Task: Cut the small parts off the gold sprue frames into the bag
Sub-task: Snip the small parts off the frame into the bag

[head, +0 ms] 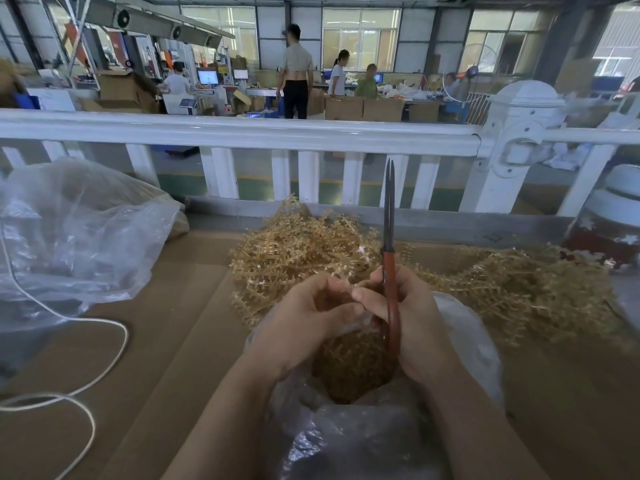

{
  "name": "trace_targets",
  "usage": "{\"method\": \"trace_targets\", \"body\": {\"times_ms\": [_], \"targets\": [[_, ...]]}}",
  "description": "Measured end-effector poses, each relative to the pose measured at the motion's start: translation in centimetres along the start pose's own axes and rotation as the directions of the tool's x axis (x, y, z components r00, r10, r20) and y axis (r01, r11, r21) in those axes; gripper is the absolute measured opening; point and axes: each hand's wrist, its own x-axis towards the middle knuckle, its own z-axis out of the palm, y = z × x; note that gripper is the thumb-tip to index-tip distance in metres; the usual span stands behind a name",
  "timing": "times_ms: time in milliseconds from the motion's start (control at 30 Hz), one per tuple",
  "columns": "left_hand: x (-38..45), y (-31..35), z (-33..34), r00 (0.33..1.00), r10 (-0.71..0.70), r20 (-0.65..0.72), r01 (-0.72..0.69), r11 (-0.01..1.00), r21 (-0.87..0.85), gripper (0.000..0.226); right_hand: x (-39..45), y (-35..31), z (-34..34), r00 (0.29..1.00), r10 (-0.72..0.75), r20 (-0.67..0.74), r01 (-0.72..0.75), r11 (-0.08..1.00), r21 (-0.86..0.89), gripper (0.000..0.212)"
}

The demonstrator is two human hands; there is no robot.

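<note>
over the open clear bag, near centre, left hand pinches a small gold sprue frame; right hand grips red-handled scissors, blades nearly closed, pointing far. frames look light, thin, brittle: hold by the spine. more gold frames piled just beyond.

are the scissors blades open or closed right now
Nearly closed: the scissors blades point up, tips only slightly apart, red handles gripped by the right hand.

Single head-worn wide-angle view, aimed forward and down, close above the bag; white railing beyond the bag, workshop floor farther back.
</note>
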Motion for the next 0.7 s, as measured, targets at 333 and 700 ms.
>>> {"method": "trace_targets", "body": {"times_ms": [333,700], "targets": [[0.9,-1.4,-0.5,0.999,-0.017,0.032,0.008,0.966,0.257,0.012,0.8,1.1,0.0,0.995,-0.046,-0.091,0.025,0.974,-0.224,0.021],[4.9,-2.4,-0.4,0.994,0.064,-0.085,-0.008,0.841,0.541,0.012,2.7,2.8,0.1,0.977,-0.147,-0.154,0.059,0.882,-0.467,0.029]]}}
